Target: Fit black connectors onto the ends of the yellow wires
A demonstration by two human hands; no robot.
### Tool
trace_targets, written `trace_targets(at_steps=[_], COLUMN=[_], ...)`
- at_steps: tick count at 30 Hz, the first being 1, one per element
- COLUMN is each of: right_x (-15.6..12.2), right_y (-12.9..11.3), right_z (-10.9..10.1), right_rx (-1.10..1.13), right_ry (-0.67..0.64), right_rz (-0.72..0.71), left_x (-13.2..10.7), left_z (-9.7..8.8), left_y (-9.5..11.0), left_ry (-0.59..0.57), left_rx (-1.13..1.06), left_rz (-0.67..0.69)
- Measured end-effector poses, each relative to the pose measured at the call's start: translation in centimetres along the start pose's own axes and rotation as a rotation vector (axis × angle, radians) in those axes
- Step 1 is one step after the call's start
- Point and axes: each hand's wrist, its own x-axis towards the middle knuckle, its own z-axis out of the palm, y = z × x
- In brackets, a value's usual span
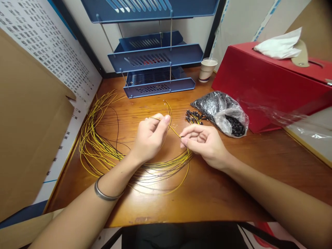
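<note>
A thin yellow and black wire (175,132) runs between my two hands above the desk. My left hand (151,135) pinches it between thumb and forefinger, and a loop with bare-looking ends stands up beside the thumb. To the right, my right hand (204,141) grips the same wire at its fingertips, where a small dark spot shows. A large coil of yellow and black wires (101,145) lies on the desk to the left and sweeps under both hands. Just behind my right hand sits a cluster of black connector-like ends (194,117).
Right of the hands lies a clear plastic bag (218,107) of small black parts. A red box (261,83) with tissue on top stands behind it. A paper cup (207,69) and blue tiered rack (158,88) are at the back. Cardboard (28,121) borders the left.
</note>
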Motion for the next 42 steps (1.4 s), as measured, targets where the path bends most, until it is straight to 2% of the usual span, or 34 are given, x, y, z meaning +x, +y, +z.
trace_targets(at_steps=[3, 4, 8, 9, 11, 16, 17, 19, 23, 28, 31, 36, 42], right_x=[0.1, 0.0, 0.0, -0.1, -0.3, -1.2, -1.4, -1.9, -2.7, -3.1, -3.4, -3.8, -3.2], right_y=[-0.2, -0.2, -0.3, -0.3, -0.5, -0.3, -0.2, 0.0, -0.1, -0.6, -0.4, -0.2, -0.2], right_z=[0.0, 0.1, 0.3, 0.3, 0.5, 1.2, 1.5, 2.1, 3.3, 3.6, 3.7, 4.1, 3.6], right_rx=[0.062, 0.090, 0.192, 0.206, 0.218, 0.238, 0.251, 0.283, 0.304, 0.277, 0.297, 0.368, 0.335], right_ry=[-0.025, -0.029, -0.050, -0.062, -0.094, -0.215, -0.236, -0.265, -0.321, -0.425, -0.452, -0.536, -0.406], right_rz=[0.049, 0.061, 0.099, 0.114, 0.149, 0.238, 0.253, 0.283, 0.392, 0.510, 0.537, 0.532, 0.424], left_x=[0.2, 0.1, -0.5, -0.6, -0.6, 0.0, 0.1, 0.0, -0.5, -0.9, -0.9, -1.1, -1.2], left_z=[-0.2, -0.2, 0.0, 0.0, -0.2, -0.2, -0.1, 0.4, 1.1, 0.7, 0.7, 1.1, 1.2], left_y=[0.0, 0.0, 0.1, 0.2, 0.2, -0.1, -0.2, -0.4, -0.3, 0.0, -0.2, -0.3, -0.5], left_ry=[0.072, 0.044, -0.210, -0.231, -0.169, 0.225, 0.276, 0.298, 0.269, 0.233, 0.186, 0.133, 0.041], left_rx=[0.014, 0.024, 0.126, 0.163, 0.220, 0.094, 0.047, -0.042, -0.117, 0.042, 0.084, 0.050, 0.013], left_rz=[0.023, 0.036, 0.160, 0.199, 0.227, 0.067, 0.050, 0.045, 0.150, 0.326, 0.377, 0.361, 0.249])
